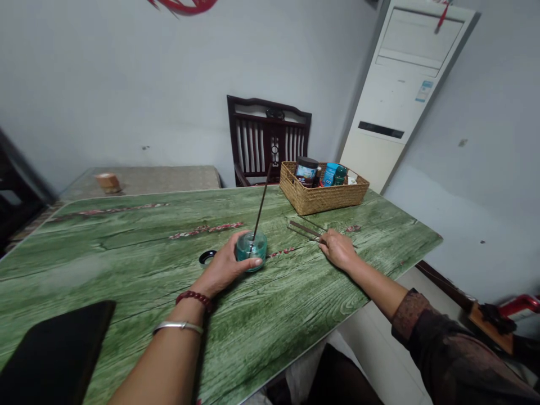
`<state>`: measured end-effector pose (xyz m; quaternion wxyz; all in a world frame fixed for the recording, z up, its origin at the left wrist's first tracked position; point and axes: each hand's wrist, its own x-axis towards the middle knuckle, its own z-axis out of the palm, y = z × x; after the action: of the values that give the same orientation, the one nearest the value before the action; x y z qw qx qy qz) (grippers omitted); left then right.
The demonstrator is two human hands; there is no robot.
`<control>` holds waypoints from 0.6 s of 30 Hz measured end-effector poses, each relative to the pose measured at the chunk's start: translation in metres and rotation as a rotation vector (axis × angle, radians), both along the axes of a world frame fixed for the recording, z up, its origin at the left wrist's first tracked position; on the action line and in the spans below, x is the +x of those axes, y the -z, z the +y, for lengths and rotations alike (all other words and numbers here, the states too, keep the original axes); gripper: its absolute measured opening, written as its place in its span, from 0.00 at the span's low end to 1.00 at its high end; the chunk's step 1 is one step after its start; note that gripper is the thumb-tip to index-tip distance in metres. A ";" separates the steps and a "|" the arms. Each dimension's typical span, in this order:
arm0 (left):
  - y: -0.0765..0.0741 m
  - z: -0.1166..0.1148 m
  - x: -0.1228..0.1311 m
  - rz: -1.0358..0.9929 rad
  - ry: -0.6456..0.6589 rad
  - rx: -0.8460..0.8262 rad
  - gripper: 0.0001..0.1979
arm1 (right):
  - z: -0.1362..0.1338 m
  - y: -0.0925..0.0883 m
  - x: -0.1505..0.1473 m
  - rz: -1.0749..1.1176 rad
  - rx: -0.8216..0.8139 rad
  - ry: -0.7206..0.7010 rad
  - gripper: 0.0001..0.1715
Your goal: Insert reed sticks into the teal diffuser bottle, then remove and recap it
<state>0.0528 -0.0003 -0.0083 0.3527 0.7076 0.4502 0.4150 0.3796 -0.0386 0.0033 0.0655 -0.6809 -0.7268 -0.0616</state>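
Note:
My left hand [225, 264] is wrapped around a small teal glass jar [252, 253] that stands on the green wood-patterned table. From the jar's mouth a thin dark stick [262, 205] leans up and slightly right. Over to the right, my right hand [337, 248] pinches the near ends of several thin dark sticks [304, 228] low over the tabletop; their far ends fan toward the basket. Whether they touch the table is hard to tell. Just left of the jar lies a black ring-shaped cap [207, 257], close to my left wrist.
A woven basket [333, 198] with a dark-lidded tub, bottles and a blue package stands at the table's back right. A black flat object [59, 346] lies front left. Behind the table are a dark wooden chair [270, 135] and a tan round container [108, 182].

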 end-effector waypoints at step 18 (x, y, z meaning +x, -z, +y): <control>0.000 0.001 -0.001 0.051 0.046 0.013 0.39 | 0.027 -0.057 -0.043 1.395 0.164 -0.286 0.13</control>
<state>0.0516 0.0007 -0.0079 0.3460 0.7304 0.4399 0.3916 0.3362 -0.0112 0.0607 0.5732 -0.4528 -0.5907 0.3426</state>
